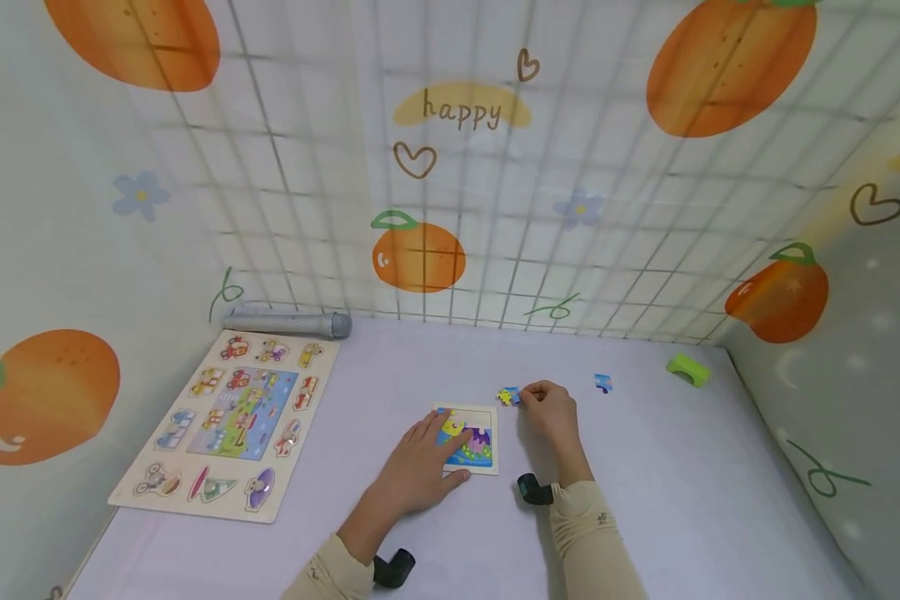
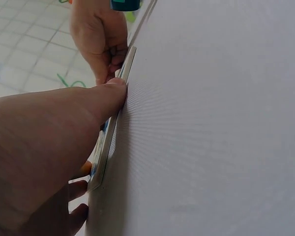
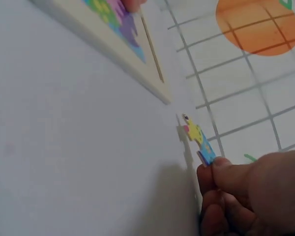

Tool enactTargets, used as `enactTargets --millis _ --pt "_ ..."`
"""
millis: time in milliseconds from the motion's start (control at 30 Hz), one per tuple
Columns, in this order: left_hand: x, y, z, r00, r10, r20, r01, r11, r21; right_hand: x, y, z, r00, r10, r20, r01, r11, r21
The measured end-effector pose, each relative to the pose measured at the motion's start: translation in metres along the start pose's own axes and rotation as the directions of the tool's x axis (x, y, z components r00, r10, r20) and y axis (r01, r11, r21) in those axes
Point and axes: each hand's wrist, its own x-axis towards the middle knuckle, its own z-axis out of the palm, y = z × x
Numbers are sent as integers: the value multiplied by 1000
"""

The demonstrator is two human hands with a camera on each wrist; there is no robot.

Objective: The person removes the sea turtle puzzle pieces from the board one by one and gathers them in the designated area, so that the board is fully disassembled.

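Observation:
A small wooden-framed jigsaw puzzle (image 1: 494, 450) lies on the table in front of me, partly filled with yellow, purple, green and blue pieces. My left hand (image 1: 412, 467) rests on its left side with the fingers spread over the picture. In the left wrist view the left thumb (image 2: 110, 96) lies against the edge of the frame. Right of the frame my right hand (image 1: 553, 412) pinches a yellow and blue puzzle piece (image 3: 200, 140) between thumb and fingers. A second blue puzzle piece (image 1: 603, 383) lies loose further right.
A large wooden picture board (image 1: 330, 348) with several shaped inserts lies at the left. Behind it is a grey cylinder (image 1: 285, 324). A green arch-shaped block (image 1: 688, 370) stands at the back right. A grid-patterned cloth wall (image 1: 487, 200) closes off the table's back.

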Motion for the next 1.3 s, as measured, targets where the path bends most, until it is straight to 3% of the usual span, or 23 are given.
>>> enactTargets --millis 433,967,1300 --pt "-1 0 2 1000 5 -18 -6 1000 -18 17 11 -21 1000 25 3 -24 999 -33" --pt "-1 0 5 1000 7 -21 -8 999 -36 35 27 -49 998 48 -49 -52 995 -83" --pt "-1 1 1 1000 5 -18 -5 999 -42 36 31 -49 993 19 -117 -26 998 -54"
